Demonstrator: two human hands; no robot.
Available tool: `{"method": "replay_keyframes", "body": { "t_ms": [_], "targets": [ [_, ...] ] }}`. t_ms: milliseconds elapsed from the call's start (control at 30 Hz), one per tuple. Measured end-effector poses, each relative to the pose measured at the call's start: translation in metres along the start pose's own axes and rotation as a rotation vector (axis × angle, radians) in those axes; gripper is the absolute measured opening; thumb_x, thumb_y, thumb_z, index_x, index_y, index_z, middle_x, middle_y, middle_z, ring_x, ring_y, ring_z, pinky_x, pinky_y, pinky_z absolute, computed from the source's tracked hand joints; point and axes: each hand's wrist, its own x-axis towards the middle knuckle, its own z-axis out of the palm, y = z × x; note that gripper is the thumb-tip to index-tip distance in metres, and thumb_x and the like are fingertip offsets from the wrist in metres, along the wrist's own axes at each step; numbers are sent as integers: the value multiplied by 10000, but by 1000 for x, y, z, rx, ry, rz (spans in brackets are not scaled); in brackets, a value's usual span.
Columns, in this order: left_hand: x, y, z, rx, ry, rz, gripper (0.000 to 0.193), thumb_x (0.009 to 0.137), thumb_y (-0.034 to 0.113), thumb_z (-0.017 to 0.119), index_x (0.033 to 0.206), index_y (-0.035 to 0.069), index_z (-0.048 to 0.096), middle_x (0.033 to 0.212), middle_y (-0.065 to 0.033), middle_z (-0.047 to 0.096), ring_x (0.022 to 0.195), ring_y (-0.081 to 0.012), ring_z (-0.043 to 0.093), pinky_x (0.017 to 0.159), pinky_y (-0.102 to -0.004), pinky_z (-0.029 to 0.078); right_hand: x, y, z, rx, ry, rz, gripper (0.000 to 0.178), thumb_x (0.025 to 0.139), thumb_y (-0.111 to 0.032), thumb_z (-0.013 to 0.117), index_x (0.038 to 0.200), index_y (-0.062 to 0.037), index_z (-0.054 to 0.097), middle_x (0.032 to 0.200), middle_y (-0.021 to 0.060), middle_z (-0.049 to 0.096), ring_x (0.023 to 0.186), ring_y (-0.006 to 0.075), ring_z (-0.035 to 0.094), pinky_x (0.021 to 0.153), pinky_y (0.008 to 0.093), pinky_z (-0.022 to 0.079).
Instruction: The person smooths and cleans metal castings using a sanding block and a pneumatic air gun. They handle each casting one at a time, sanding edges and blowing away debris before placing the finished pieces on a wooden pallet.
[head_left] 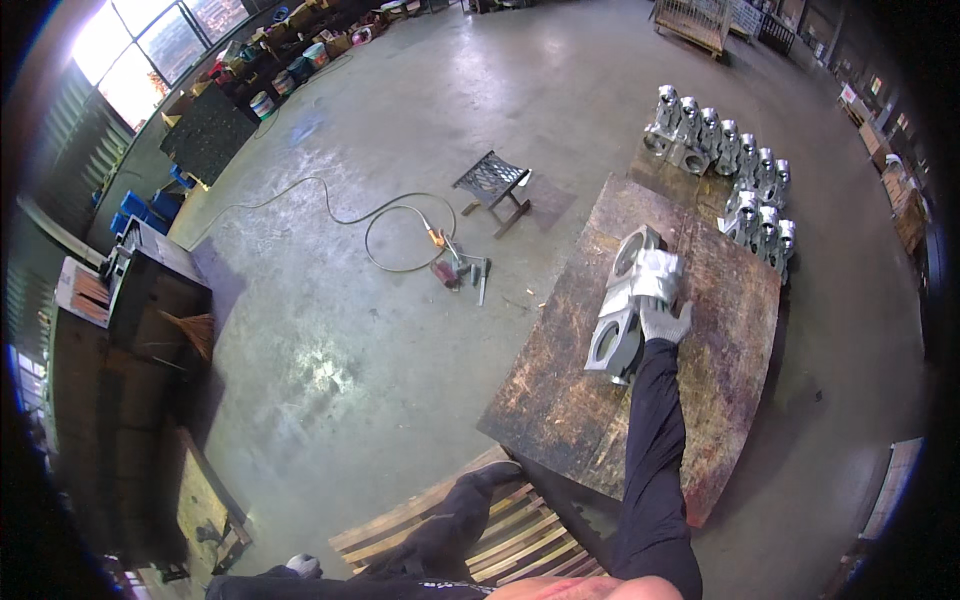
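A silvery metal casting with a large round opening at each end lies on the stained wooden tabletop. Its middle carries a raised, shiny block. My right hand, in a light grey glove, grips the near right side of this block, the arm stretched forward over the table. Down at the lower left, my left hand hangs beside my body in a similar glove, away from the table. It is small in the picture and its fingers cannot be made out.
Several similar castings stand in rows beyond the table's far right edge. A slatted wooden pallet lies under my feet. On the floor are a low stool and a looped hose with a hand tool. Dark cabinets stand left.
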Motion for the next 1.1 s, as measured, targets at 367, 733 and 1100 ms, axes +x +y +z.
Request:
{"method": "replay_keyframes", "body": {
  "t_ms": [367, 733, 1100],
  "targets": [
    [111, 290, 55, -364, -366, 562, 365, 988, 285, 588, 1225, 9, 561, 928, -121, 675, 785, -206, 668, 729, -363, 563, -356, -42, -436, -1421, 745, 15, 341, 992, -324, 542, 1105, -29, 672, 1099, 158, 709, 1034, 277, 683, 930, 422, 530],
    [45, 407, 129, 398, -413, 904, 406, 964, 387, 610, 1241, 91, 582, 1024, -144, 687, 844, -239, 669, 780, -400, 562, -933, 18, -654, -1482, 1868, -80, 286, 893, -286, 530, 788, -45, 644, 810, 197, 674, 796, 370, 660, 718, 459, 514],
    [-4, 164, 288, 1371, -132, 991, 274, 954, 200, 581, 1183, 52, 574, 916, -62, 646, 772, -147, 625, 695, -283, 516, -1145, 139, -1008, -939, 1711, -282, 443, 873, -331, 656, 1233, -77, 621, 1260, 225, 614, 1175, 385, 585, 993, 478, 459]
  ]
}}
